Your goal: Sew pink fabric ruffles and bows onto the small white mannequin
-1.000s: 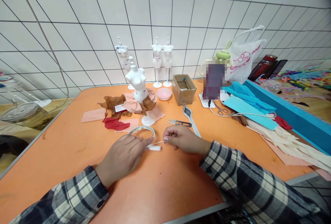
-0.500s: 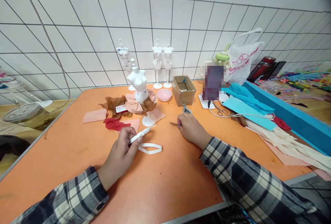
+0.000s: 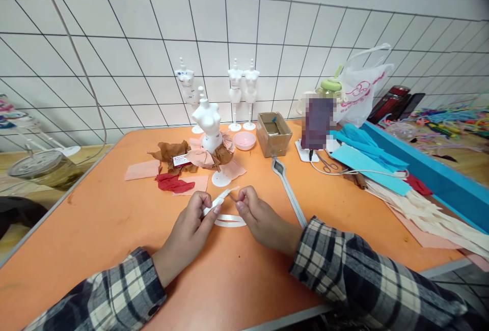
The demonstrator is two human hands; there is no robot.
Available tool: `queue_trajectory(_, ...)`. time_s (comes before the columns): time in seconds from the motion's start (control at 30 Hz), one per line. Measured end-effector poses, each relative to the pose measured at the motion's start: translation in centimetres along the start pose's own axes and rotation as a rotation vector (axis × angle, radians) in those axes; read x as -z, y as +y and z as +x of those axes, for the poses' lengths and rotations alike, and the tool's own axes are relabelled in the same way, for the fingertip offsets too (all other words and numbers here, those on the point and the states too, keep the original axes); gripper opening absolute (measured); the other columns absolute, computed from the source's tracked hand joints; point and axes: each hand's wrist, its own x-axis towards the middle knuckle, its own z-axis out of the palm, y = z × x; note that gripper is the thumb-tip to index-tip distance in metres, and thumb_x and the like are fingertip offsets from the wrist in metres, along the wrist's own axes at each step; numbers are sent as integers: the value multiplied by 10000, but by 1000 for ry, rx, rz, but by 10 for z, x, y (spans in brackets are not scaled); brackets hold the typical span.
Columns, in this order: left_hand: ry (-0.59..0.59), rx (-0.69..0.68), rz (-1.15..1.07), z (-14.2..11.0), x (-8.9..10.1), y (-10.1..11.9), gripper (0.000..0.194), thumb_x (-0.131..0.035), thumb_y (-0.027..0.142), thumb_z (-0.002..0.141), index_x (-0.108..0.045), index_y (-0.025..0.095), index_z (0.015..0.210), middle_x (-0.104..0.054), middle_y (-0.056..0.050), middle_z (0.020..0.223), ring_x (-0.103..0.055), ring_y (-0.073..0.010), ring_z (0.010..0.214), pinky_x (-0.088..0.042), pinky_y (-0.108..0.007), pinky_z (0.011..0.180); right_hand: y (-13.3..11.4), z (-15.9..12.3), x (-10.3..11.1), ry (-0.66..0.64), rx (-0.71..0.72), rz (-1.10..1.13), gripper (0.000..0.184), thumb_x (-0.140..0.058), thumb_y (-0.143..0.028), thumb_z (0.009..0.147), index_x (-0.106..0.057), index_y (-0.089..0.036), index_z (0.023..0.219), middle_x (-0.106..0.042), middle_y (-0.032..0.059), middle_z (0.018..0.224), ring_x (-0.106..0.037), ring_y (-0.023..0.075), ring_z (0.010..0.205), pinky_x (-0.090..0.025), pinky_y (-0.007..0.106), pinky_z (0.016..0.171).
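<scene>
Pinched in my left hand (image 3: 191,221) is a white flat ribbon-like strip (image 3: 218,201), its narrow end pointing up and to the right. A loop of it hangs down near the table between my hands. My right hand (image 3: 260,216) is closed on slim pointed tweezers (image 3: 232,197), mostly hidden by the fingers, with the tip at the end of the strip. Just beyond my hands stands a white mini dress form (image 3: 208,122), with pink and brown crinkled paper (image 3: 200,157) gathered round its lower part.
A long grey looped strip (image 3: 292,196) lies beside my right forearm. Further back are a pink bowl (image 3: 244,141), a cardboard box (image 3: 274,135) and more dress forms (image 3: 243,86). Scissors (image 3: 330,166) and coloured paper (image 3: 374,168) are at right, red paper (image 3: 173,183) at left.
My right hand has come left and towards me with the tweezers, from near the grey strip to the white strip. My left hand has shifted slightly right, still holding the white strip.
</scene>
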Motion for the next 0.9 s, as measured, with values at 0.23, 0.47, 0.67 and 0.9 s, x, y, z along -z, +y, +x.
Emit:
queue_trajectory(0.23, -37, -30, 33, -1, -1, 2, 179, -444, 377, 935, -379, 236, 845, -432, 56, 667, -419, -132, 566, -363, -240, 522, 3, 1, -4, -13, 10, 62, 136, -323, -337, 980, -363, -208, 967, -445, 0, 843, -434, 130, 687, -376, 265, 642)
queue_trajectory(0.47, -80, -74, 72, -2, -2, 3, 172, -436, 358, 939, -382, 230, 838, -457, 58, 666, -442, -126, 555, -364, -237, 517, 7, 5, -7, -89, -100, 342, 157, -370, -375, 957, -346, -220, 942, -427, -37, 726, -415, 117, 607, -380, 234, 555)
queue_trajectory(0.67, -90, -97, 133, -4, -3, 7, 168, -421, 355, 945, -385, 231, 839, -463, 63, 644, -452, -124, 532, -362, -233, 500, 9, 8, -9, -50, -95, 335, 134, -380, -342, 945, -370, -215, 904, -409, -36, 731, -393, 118, 625, -363, 232, 565)
queue_trajectory(0.9, -105, -567, 431, 16, 41, -19, 130, -428, 190, 879, -473, 214, 760, -582, -25, 688, -528, -177, 620, -420, -294, 608, 32, 21, 40, 222, -57, -281, 129, -427, -288, 939, -419, -197, 1031, -580, 45, 933, -555, 184, 845, -395, 296, 728)
